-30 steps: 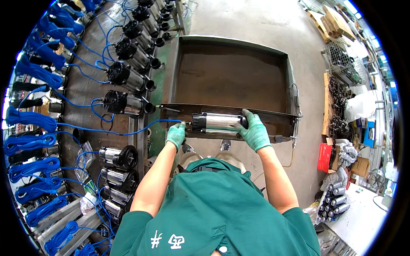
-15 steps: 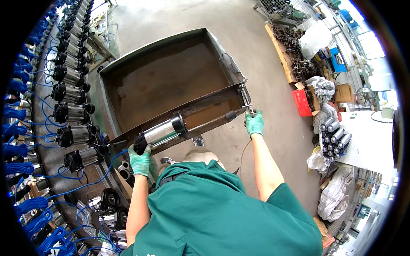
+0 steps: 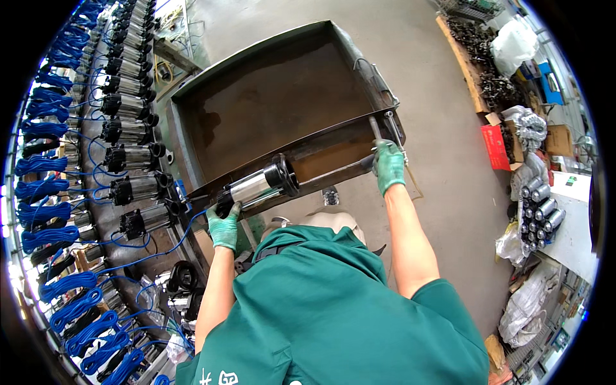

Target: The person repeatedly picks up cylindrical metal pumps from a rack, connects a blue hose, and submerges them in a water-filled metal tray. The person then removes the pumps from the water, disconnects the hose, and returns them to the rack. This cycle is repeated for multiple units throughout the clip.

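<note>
Steel pump body [image 3: 256,186], judged heavy, rigid and slick, rests on the tank rim [image 3: 333,131]. Left hand [image 3: 224,226] clasps its cable end; right hand [image 3: 389,165] closes around a tap handle [image 3: 378,131].

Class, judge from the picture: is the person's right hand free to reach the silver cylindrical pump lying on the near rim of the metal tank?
Probably not at once. The right hand grips a metal lever at the tank's right corner, while the left hand holds the silver cylindrical pump. Nothing lies along the rim between them.
</note>
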A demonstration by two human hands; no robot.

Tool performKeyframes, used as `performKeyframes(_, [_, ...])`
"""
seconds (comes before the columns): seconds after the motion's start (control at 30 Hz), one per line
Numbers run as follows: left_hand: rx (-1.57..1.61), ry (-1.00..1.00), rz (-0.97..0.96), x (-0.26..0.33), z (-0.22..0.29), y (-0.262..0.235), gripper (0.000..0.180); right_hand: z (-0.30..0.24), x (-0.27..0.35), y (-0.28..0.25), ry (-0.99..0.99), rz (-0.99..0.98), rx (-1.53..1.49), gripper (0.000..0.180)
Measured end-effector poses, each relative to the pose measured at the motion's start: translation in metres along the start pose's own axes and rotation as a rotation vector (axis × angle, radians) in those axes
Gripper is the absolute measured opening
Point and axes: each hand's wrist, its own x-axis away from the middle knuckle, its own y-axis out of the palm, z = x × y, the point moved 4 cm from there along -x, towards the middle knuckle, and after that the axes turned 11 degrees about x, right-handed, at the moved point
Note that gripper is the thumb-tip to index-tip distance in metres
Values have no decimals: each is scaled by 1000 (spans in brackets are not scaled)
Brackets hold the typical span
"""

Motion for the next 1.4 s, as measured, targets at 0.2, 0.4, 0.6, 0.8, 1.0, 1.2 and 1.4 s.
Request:
performKeyframes(0.2, [53, -4, -46, -18, -43, -3, 62, 8, 46, 49, -345, -471, 648, 30])
performKeyframes(0.4, [25, -61, -96, -15, -17, -2, 62, 1, 57, 94, -675, -552, 929, 25])
performKeyframes(0.6, [10, -72, -101, -15, -14, -4, 66, 0, 70, 113, -757, -557, 940, 24])
performKeyframes(0.8, [10, -77, -101, -13, -10, -2, 63, -12, 80, 115, -793, -601, 904, 25])
performKeyframes(1.0, [69, -74, -124, -16, -25, -2, 58, 6, 60, 119, -385, -703, 719, 32])
performKeyframes(1.2, [18, -21, -134, -17, -16, 0, 57, 32, 51, 124, -244, -650, 366, 29])
performKeyframes(1.4, [60, -46, -132, -13, -9, 0, 59, 2, 71, 125, 167, -679, 297, 38])
